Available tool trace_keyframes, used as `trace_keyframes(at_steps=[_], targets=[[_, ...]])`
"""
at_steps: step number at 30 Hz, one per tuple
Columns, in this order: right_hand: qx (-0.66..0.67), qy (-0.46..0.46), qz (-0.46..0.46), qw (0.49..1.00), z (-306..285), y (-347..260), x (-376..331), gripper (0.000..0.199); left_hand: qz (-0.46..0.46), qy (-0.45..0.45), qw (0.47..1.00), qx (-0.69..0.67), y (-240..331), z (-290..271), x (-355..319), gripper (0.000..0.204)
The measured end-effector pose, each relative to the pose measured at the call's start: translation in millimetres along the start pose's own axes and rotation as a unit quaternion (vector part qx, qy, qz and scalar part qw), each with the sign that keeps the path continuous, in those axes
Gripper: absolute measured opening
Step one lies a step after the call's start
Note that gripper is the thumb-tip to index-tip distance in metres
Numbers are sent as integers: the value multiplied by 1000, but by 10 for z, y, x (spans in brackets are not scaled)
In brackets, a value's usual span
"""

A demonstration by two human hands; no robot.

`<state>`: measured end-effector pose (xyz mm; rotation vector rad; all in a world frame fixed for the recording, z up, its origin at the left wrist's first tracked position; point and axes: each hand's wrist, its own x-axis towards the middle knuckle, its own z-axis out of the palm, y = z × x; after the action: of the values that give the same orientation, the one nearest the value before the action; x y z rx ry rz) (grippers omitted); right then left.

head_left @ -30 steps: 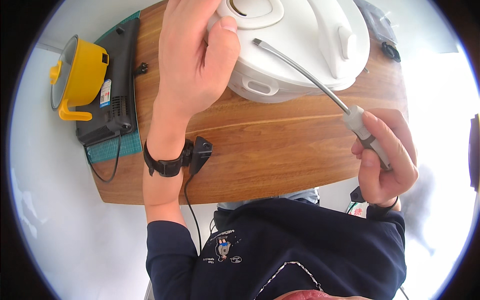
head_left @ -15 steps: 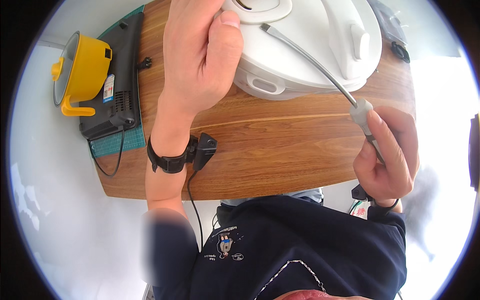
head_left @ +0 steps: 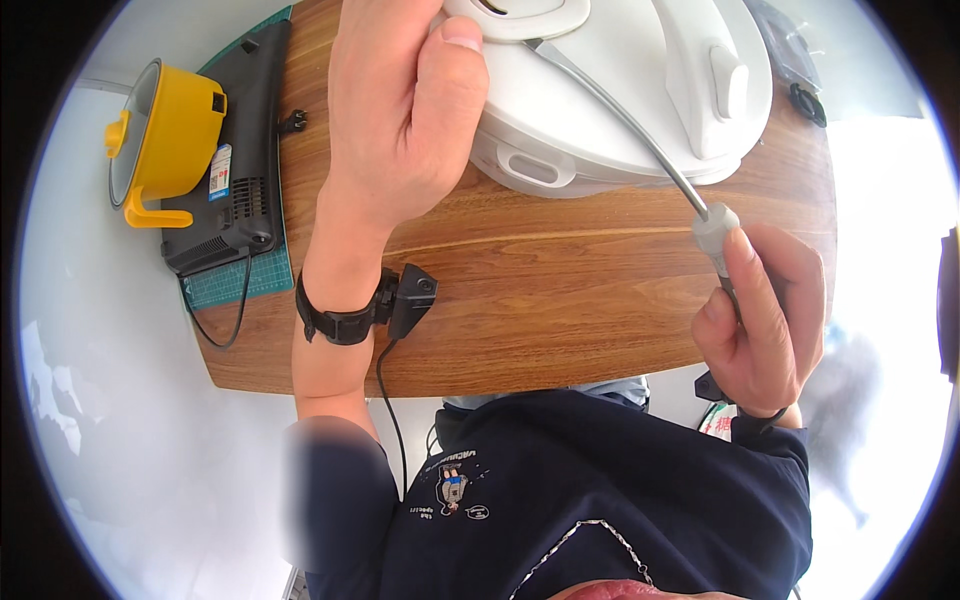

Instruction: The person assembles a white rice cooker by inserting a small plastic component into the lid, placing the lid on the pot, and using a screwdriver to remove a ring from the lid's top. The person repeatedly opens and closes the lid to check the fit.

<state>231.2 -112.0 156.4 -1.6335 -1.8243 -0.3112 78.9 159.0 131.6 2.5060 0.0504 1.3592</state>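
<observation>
A flat-blade screwdriver (head_left: 640, 130) with a grey handle is gripped in my right hand (head_left: 765, 320), at the right. Its tip meets the edge of an oval white plate (head_left: 540, 15) on top of a rounded white appliance (head_left: 620, 75), which resembles a rice cooker. Whether the tip sits under the plate's edge, I cannot tell. My left hand (head_left: 405, 120) is closed at the left side of the appliance, its thumb pressed beside the oval plate. The left fingertips are hidden behind the hand and beyond the upper edge.
At the left, a yellow electric pot (head_left: 175, 135) stands against a black vented appliance (head_left: 245, 195) on a green cutting mat (head_left: 245, 280). A plug (head_left: 293, 121) lies on the wooden table (head_left: 540, 290). A clear plastic bag (head_left: 780, 45) is at the far right.
The screwdriver and my right hand have moved slightly left and forward. The tip, apart from the oval plate before, now reaches its edge. My left hand keeps its hold.
</observation>
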Motion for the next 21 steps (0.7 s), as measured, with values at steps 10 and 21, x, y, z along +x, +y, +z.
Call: trace_keyframes(at_steps=[10, 21], targets=[[-9, -32, -1, 999, -19, -105, 68, 60, -49, -50, 997, 23, 131, -99, 29, 53], [16, -87, -13, 996, -408, 65, 550, 53, -34, -32, 999, 1, 91, -80, 8, 52]])
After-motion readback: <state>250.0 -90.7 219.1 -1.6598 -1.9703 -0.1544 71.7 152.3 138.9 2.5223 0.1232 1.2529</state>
